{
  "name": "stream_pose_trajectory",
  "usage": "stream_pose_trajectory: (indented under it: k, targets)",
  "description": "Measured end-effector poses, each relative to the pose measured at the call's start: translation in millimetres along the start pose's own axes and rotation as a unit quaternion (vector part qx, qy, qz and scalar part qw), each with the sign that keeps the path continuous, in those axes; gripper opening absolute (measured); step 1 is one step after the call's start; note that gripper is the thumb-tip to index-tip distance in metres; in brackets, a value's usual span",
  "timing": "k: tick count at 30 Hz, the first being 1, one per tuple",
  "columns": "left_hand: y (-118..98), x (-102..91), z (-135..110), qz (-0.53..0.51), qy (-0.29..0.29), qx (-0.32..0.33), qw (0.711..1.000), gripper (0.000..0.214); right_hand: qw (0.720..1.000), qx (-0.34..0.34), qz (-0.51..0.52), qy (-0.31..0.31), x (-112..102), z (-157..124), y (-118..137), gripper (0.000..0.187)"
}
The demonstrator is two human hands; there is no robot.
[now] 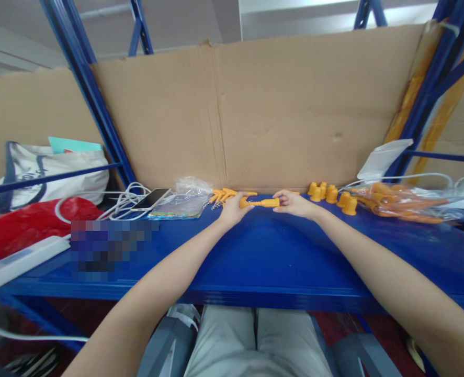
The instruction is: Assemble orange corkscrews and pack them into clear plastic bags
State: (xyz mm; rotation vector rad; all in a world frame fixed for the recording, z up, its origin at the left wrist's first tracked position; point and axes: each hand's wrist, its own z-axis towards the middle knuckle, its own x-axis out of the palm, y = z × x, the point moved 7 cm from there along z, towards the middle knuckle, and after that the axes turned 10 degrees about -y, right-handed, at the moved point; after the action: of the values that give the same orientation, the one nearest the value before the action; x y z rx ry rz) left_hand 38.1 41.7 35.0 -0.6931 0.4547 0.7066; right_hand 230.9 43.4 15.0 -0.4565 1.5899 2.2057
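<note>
As left hand [234, 210] holds orange piece [269, 202], chains [216, 206] indistinct

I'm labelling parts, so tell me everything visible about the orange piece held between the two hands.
The orange piece looks like plastic, with a slim middle and a broader end toward the right hand. It is roughly level, running side to side over the blue table. The left hand grips its left end; the right hand's fingers hold the broader one.
</note>
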Motion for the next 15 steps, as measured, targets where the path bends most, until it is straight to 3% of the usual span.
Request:
stream_pose_trajectory:
  k: [5, 10, 15]
  targets:
    - [0, -2.3, 1, -0.016, -0.013, 0.017, 1.000, 0.027, 0.992, 0.060, 0.102, 0.042, -3, -10, 4, 0.014]
    - [2, -0.6, 1, -0.043, -0.007, 0.031, 0.999, 0.025, 0.985, 0.130, 0.100, 0.062, 3, -14, -3, 0.051]
    - [6, 2.7, 3, -0.067, 0.010, 0.023, 0.997, 0.021, 0.982, 0.156, 0.082, 0.070, 9, -14, -6, 0.058]
